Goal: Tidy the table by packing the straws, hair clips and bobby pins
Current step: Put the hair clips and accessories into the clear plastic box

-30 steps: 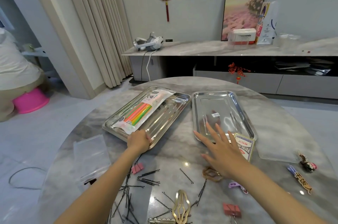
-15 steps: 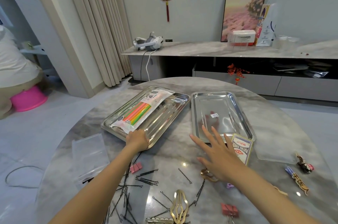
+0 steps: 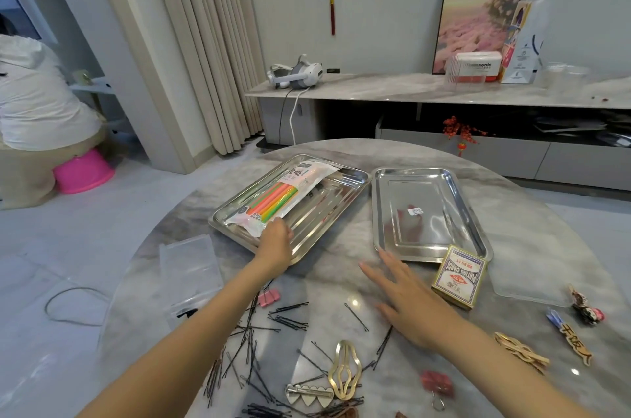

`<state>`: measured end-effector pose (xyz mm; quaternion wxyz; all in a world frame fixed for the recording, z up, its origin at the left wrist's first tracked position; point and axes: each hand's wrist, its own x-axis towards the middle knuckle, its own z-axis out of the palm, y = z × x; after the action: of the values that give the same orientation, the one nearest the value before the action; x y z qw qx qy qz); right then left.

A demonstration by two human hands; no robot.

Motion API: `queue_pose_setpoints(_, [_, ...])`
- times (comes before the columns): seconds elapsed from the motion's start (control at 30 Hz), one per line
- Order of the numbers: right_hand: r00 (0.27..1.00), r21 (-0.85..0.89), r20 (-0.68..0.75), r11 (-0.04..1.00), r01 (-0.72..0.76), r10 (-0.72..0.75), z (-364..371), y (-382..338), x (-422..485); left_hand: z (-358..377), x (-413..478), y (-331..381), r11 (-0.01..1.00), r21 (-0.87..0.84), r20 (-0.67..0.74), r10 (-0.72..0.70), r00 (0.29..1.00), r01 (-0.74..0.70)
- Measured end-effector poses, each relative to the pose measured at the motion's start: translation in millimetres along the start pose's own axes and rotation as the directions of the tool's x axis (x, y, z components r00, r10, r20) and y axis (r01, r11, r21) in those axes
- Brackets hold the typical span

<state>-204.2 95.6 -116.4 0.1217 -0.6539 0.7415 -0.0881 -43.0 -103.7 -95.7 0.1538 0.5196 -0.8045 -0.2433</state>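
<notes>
— Pins (image 3: 286, 318) lie scattered nearest me, clips (image 3: 344, 369) among them. A careless sweep of my right hand (image 3: 406, 305) could knock some off the table (image 3: 341, 281).
— And the straws (image 3: 273, 202)?
— Packed, lying in the tray (image 3: 324, 209); a tug might drag it.
— Hands?
— Right hand flat, fingers spread, just beyond the pins. Left hand (image 3: 276, 240) curled at the pack's near end; I can't tell what it grips.

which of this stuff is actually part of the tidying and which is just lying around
Part of the job:
straw pack
bobby pins
gold hair clip
heart clip

Just lying about:
card box
headset
framed picture
pink stool
</notes>
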Motion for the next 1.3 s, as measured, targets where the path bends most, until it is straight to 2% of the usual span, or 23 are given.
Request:
queue_pose_setpoints(0.1, [0.999,0.015,0.041,0.999,0.029,-0.03,2,-12,-5,-4,-25,5,0.992,-0.124,0.054,0.046,0.997,-0.039])
queue_pose_setpoints(0.3, [0.993,-0.038,0.081,0.995,0.089,-0.086,7,-35,-13,-6,-75,0,0.999,-0.038,0.285,0.047,0.957,-0.038])
queue_pose_setpoints(0.43, [0.986,-0.035,0.103,0.991,0.132,-0.128,18,-52,-21,1,-105,-5,0.998,0.062,0.371,-0.007,0.929,-0.017])
queue_pose_setpoints(0.6, [0.985,-0.027,0.106,0.99,0.14,-0.137,26,-62,-29,11,-130,-12,0.998,0.068,0.359,-0.03,0.933,0.006])
queue_pose_setpoints(0.7, [0.982,-0.035,0.128,0.989,0.145,-0.139,24,-65,-36,12,-134,-12,0.995,0.098,0.322,-0.002,0.947,-0.031])
queue_pose_setpoints(0.8, [0.988,-0.049,0.108,0.992,0.118,-0.112,23,-62,-39,7,-130,-13,0.971,0.225,0.199,0.038,0.979,-0.083])
queue_pose_setpoints(0.9, [0.993,-0.032,0.084,0.996,0.085,-0.082,24,-58,-36,-3,-121,-15,0.847,0.513,0.076,0.12,0.99,-0.142])
queue_pose_setpoints(1.0, [0.993,-0.041,0.085,0.995,0.088,-0.084,23,-55,-32,-3,-115,-15,0.688,0.708,0.095,0.13,0.987,-0.159])
queue_pose_setpoints(1.13, [0.993,-0.052,0.083,0.994,0.094,-0.09,14,-54,-32,8,-110,-20,0.654,0.738,0.172,0.06,0.983,-0.169])
queue_pose_setpoints(1.3, [0.994,-0.041,0.068,0.996,0.085,-0.082,12,-51,-30,11,-100,-18,0.67,0.724,0.147,0.086,0.985,-0.167])
